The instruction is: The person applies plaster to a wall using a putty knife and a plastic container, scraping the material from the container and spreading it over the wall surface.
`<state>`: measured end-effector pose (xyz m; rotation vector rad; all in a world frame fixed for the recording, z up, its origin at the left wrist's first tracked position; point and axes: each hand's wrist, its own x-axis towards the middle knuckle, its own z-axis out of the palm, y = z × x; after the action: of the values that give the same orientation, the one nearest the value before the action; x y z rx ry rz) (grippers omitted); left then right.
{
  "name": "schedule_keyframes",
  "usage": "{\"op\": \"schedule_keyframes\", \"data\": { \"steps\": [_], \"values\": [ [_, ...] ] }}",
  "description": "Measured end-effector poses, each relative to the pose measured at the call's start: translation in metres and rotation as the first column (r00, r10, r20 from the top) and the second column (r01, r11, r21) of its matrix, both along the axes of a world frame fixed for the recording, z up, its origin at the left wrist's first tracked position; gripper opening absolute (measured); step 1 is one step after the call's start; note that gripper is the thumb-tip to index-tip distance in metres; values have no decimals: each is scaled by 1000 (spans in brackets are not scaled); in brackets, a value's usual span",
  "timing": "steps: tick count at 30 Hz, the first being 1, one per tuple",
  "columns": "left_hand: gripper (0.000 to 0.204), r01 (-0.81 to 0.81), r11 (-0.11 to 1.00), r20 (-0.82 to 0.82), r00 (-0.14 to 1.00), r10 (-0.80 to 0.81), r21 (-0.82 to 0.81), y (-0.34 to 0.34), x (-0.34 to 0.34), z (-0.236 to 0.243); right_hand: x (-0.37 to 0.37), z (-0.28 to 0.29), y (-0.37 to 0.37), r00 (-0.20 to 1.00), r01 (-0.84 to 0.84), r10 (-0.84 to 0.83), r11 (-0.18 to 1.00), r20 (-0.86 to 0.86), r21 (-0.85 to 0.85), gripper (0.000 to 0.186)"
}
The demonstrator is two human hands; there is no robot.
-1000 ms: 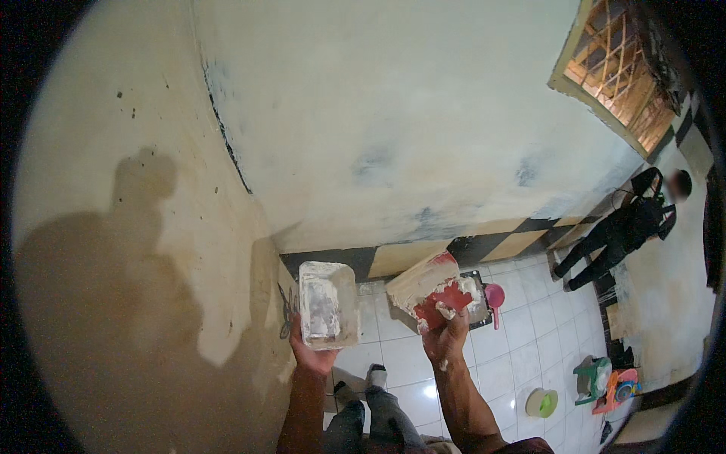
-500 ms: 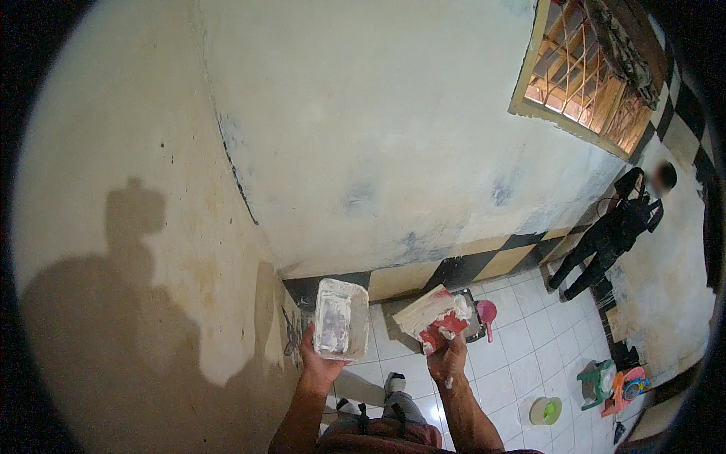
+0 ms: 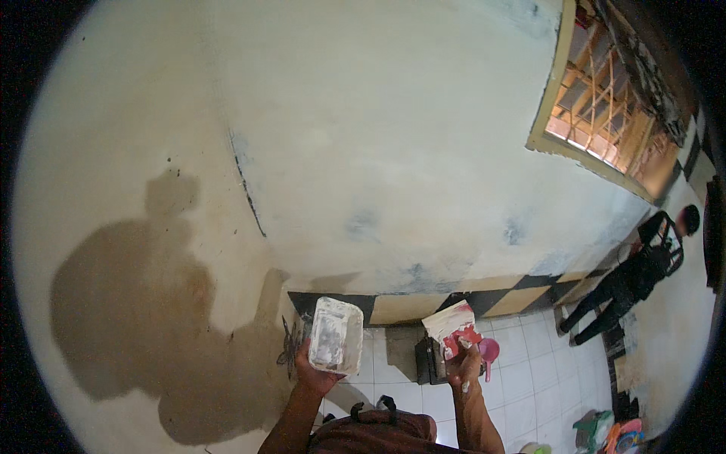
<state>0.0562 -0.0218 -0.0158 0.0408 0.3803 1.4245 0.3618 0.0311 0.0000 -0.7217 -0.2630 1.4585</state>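
My left hand (image 3: 314, 372) grips a white rectangular plastic tub (image 3: 352, 342) from its near left corner, tilted so that its inside faces me. White paste coats the tub's floor and walls. In my right hand (image 3: 466, 366) is a wide putty knife (image 3: 446, 319) with a pale flat blade and red on its handle end, its blade pointing up and away from me. White paste clings to the red part and to my fingers and wrist. Neither the tub nor the knife touches the wall (image 3: 363, 166) ahead; a gap separates the two hands.
A black box-like object (image 3: 429, 362) and a pink dipper (image 3: 490, 351) are on the white tiled floor (image 3: 518, 378) beyond my right hand. Black and tan tiles (image 3: 404, 304) edge the wall's base. A barred window (image 3: 601, 98) is upper right. A person in dark clothes (image 3: 628, 272) stands at right.
My view has tilted up, so the window, wall marks and person sit lower. The putty knife has turned more upright in my right hand. The tub stays in my left hand.
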Motion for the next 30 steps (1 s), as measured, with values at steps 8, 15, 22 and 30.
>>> {"op": "schedule_keyframes", "data": {
  "steps": [8,15,22,30],
  "values": [
    [57,-144,989,26,989,144,17,15,29,5,8,-2,62,981,-180,179,984,71,5,29],
    [56,-175,984,0,985,175,-18,-3,31,-11,-66,-51,128,826,-191,53,963,561,190,23],
    [53,-243,970,-778,612,143,-13,-25,13,33,-165,-37,199,-164,-375,-740,659,653,653,27],
    [54,-254,946,-106,966,237,-201,-33,-47,24,-215,-49,277,-320,-378,-877,465,359,800,15]
  ]
}}
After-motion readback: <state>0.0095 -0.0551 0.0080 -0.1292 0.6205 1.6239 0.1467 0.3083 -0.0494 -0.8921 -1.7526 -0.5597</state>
